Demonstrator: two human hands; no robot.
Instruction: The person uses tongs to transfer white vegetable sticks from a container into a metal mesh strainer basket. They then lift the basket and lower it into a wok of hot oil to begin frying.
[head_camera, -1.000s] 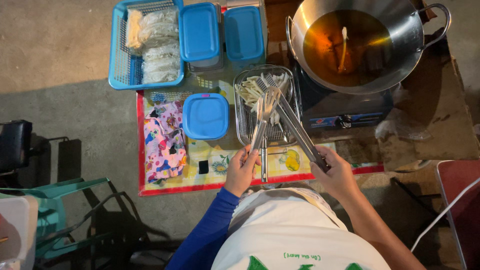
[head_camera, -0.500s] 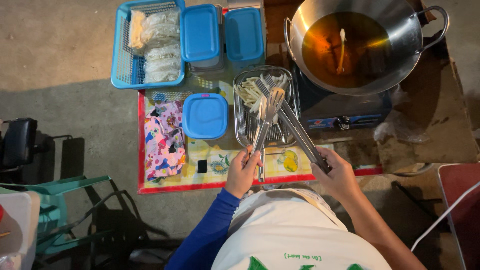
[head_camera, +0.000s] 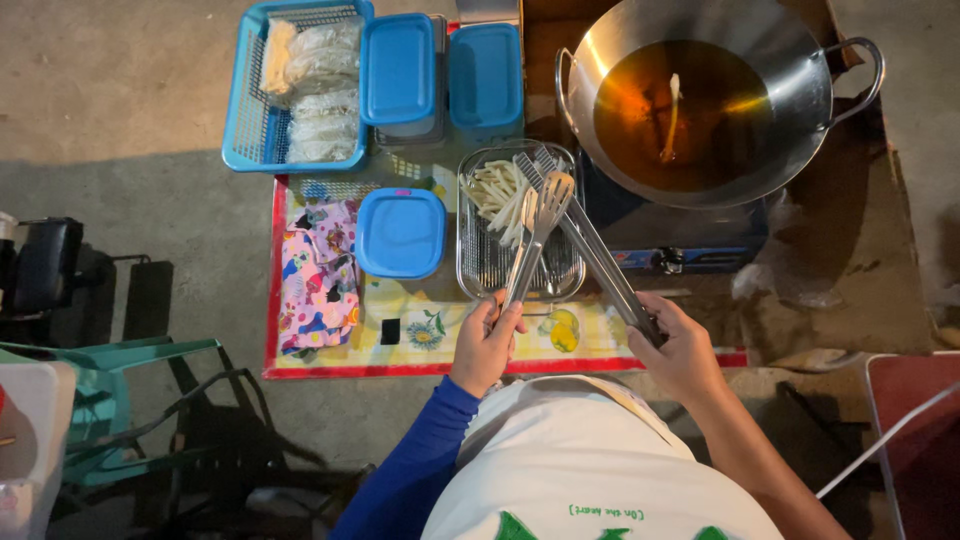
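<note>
The left hand (head_camera: 487, 345) closes its fingers (head_camera: 505, 318) around the handle end of a pair of slim steel tongs with slotted spatula tips (head_camera: 535, 228), and the right hand (head_camera: 680, 352) wraps its fingers (head_camera: 652, 318) around the handle of a longer pair of steel tongs with toothed tips (head_camera: 585, 240). Both tools run away from the body, up and over a clear rectangular tray with a wire rack (head_camera: 480, 265) that carries a heap of pale potato sticks (head_camera: 500, 190) at its far end. The long axes cross: the left tool leans up and to the right, the right tool up and to the left, and their tips meet just over the near edge of the heap. The sticks lie straight ahead of the left hand, so that hand is the nearer one. The round steel wok of amber oil (head_camera: 700, 100) sits on a stove beyond the tray, on the right hand's side, with one pale strip (head_camera: 670, 115) in it. A blue square lidded box (head_camera: 400, 233) stands just left of the tray on the table.
</note>
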